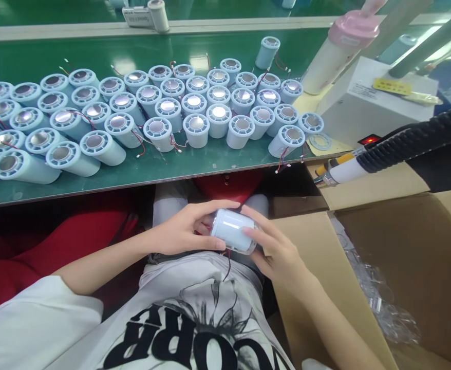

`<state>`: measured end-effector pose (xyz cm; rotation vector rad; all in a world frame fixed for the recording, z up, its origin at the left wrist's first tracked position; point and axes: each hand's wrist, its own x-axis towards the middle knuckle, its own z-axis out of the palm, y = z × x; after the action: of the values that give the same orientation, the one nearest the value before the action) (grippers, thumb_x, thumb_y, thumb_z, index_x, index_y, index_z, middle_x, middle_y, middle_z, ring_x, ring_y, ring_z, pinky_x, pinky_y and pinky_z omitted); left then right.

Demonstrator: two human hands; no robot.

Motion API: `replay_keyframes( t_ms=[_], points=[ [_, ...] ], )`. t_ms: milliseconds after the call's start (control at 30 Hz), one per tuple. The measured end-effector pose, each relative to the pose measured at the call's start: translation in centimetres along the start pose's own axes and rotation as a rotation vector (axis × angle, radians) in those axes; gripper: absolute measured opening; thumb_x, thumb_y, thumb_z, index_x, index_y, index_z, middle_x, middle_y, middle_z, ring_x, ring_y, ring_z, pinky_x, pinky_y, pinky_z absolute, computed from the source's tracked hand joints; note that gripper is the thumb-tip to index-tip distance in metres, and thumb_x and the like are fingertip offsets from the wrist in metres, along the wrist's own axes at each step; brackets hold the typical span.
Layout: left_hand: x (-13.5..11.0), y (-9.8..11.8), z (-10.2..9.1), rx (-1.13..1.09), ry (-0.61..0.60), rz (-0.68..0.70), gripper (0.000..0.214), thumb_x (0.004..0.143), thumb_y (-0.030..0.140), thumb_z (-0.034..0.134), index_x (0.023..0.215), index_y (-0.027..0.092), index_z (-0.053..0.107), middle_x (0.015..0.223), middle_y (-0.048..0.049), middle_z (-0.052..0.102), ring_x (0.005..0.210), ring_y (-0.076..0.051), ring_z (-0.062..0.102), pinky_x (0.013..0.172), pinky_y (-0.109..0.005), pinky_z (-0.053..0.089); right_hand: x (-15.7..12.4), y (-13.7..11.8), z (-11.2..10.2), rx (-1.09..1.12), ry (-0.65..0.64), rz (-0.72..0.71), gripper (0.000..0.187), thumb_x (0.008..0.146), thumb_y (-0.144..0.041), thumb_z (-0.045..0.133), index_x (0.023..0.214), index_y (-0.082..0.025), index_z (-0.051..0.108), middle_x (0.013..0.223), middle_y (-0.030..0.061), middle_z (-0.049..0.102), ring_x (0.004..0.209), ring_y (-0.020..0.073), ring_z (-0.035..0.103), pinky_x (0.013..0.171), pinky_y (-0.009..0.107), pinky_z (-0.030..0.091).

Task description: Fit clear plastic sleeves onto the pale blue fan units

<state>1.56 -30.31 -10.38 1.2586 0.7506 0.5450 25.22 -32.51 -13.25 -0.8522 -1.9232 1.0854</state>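
Observation:
Above my lap I hold one light blue cylinder [231,229] on its side, and a clear plastic cover shows around its right end. My left hand [189,228] is closed on the cylinder's left end, thumb below and fingers above. Around the covered right end curl the fingers of my right hand [277,244]. Thin dark and red wires hang from the cylinder toward my shirt. On the green bench [141,177] in front stand many similar blue cylinders [241,131] with silver round centres and ribbed rims, some with thin wires trailing out.
To my right, an open cardboard box [318,267] holds clear plastic pieces [383,303]. A white machine [368,103] with a red light, a black ribbed hose [414,136] and a pink-capped bottle [333,51] are at the bench's right end. Red fabric [67,241] lies left.

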Motion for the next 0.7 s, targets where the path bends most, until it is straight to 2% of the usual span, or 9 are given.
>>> replay_keyframes(
  t_ms=[33, 133, 233, 433, 567, 633, 700],
  points=[
    [0.0, 0.0, -0.1, 0.024, -0.014, 0.013, 0.07, 0.077, 0.024, 0.071, 0.14, 0.03, 0.04, 0.134, -0.0103, 0.054, 0.107, -0.023, 0.063, 0.087, -0.033, 0.055, -0.1, -0.1, -0.1, 0.02, -0.014, 0.02, 0.048, 0.084, -0.022, 0.066, 0.128, -0.034, 0.049, 0.141, 0.0053, 0.048, 0.129, 0.0242, 0.047, 0.106, 0.042, 0.042],
    [0.1, 0.1, -0.2, 0.118, -0.044, 0.095, 0.074, 0.072, 0.02, 0.075, 0.139, 0.028, 0.044, 0.143, -0.0101, 0.046, 0.127, -0.027, 0.049, 0.101, -0.036, 0.047, 0.0, -0.5, -0.2, 0.328, -0.033, 0.267, 0.054, 0.085, -0.038, 0.064, 0.135, -0.031, 0.044, 0.134, 0.0077, 0.055, 0.118, 0.0236, 0.057, 0.094, 0.036, 0.052],
    [0.1, 0.2, -0.2, 0.09, -0.067, 0.097, 0.072, 0.076, 0.018, 0.071, 0.141, 0.029, 0.041, 0.146, -0.0097, 0.042, 0.13, -0.027, 0.046, 0.104, -0.037, 0.045, 0.0, -0.9, -0.3, 0.55, -0.016, 0.394, 0.053, 0.083, -0.043, 0.066, 0.131, -0.032, 0.048, 0.125, 0.0054, 0.062, 0.105, 0.0201, 0.064, 0.086, 0.031, 0.055],
    [0.6, -0.4, -0.1, -0.024, -0.11, -0.016, 0.077, 0.079, 0.017, 0.068, 0.145, 0.032, 0.032, 0.145, -0.0086, 0.044, 0.119, -0.025, 0.056, 0.099, -0.037, 0.048, -0.3, -0.6, -0.6, 0.529, -0.009, 0.481, 0.053, 0.073, -0.028, 0.078, 0.122, -0.032, 0.06, 0.095, -0.0004, 0.07, 0.078, 0.0155, 0.067, 0.073, 0.026, 0.056],
    [1.0, -1.7, 0.3, -0.132, -0.09, -0.119, 0.076, 0.083, 0.023, 0.064, 0.147, 0.032, 0.025, 0.148, -0.0082, 0.041, 0.123, -0.025, 0.053, 0.095, -0.035, 0.049, -0.3, -0.3, 0.6, 0.56, 0.049, 0.577, 0.055, 0.072, -0.031, 0.077, 0.124, -0.028, 0.058, 0.11, 0.0043, 0.067, 0.084, 0.0182, 0.065, 0.075, 0.03, 0.055],
    [0.9, -2.0, 0.1, -0.131, -0.088, -0.168, 0.071, 0.083, 0.025, 0.063, 0.145, 0.034, 0.03, 0.149, -0.0045, 0.04, 0.128, -0.024, 0.048, 0.099, -0.032, 0.046, -0.4, -0.1, 0.9, 0.634, -0.001, 0.616, 0.062, 0.073, -0.035, 0.075, 0.13, -0.026, 0.053, 0.111, 0.0053, 0.066, 0.084, 0.0183, 0.065, 0.075, 0.032, 0.055],
    [1.3, -1.8, -1.1, -0.039, -0.123, -0.217, 0.059, 0.084, 0.028, 0.062, 0.138, 0.038, 0.041, 0.145, 0.0002, 0.046, 0.127, -0.023, 0.05, 0.097, -0.027, 0.046, -0.7, 0.8, -0.3, 0.626, -0.067, 0.617, 0.06, 0.077, -0.038, 0.069, 0.133, -0.025, 0.05, 0.109, 0.0051, 0.067, 0.08, 0.0168, 0.066, 0.074, 0.031, 0.055]
  ],
)
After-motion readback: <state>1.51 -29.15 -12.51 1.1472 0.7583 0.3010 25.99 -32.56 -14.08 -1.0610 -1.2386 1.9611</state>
